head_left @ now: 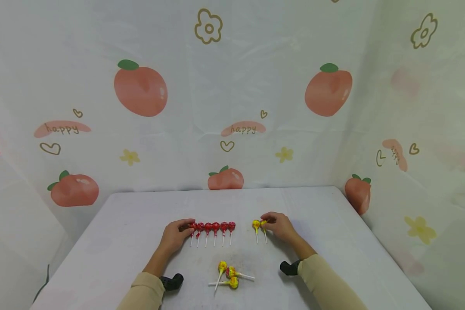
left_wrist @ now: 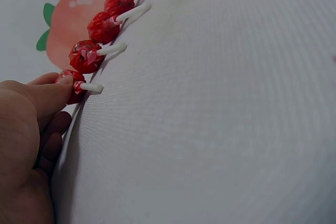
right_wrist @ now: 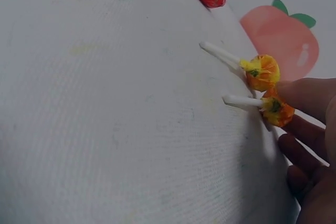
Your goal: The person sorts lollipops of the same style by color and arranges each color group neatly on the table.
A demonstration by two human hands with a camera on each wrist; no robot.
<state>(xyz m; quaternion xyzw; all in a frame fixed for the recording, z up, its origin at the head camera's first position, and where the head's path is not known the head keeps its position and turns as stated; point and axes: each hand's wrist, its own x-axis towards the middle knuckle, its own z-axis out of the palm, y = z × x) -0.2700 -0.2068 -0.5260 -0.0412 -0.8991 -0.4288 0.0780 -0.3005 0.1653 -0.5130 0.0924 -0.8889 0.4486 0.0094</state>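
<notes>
Several red-wrapped lollipops (head_left: 215, 226) lie side by side on the table, sticks toward me. My left hand (head_left: 174, 237) pinches the head of the leftmost red lollipop (left_wrist: 79, 83) between thumb and fingers. To the right of that row, two yellow lollipops lie next to each other, sticks also toward me. My right hand (head_left: 282, 227) holds the head of the right yellow lollipop (right_wrist: 277, 113), thumb on one side and fingers on the other. The left yellow lollipop (right_wrist: 262, 73) lies right beside the thumb. Part of each held head is covered by fingers.
Nearer to me, three more lollipops lie crossed in a loose pile: a yellow one (head_left: 222, 265), a yellow-and-red one (head_left: 230, 272) and another yellow one (head_left: 234, 283). The white-covered table (head_left: 139, 215) meets a patterned curtain (head_left: 186, 155) at its back edge.
</notes>
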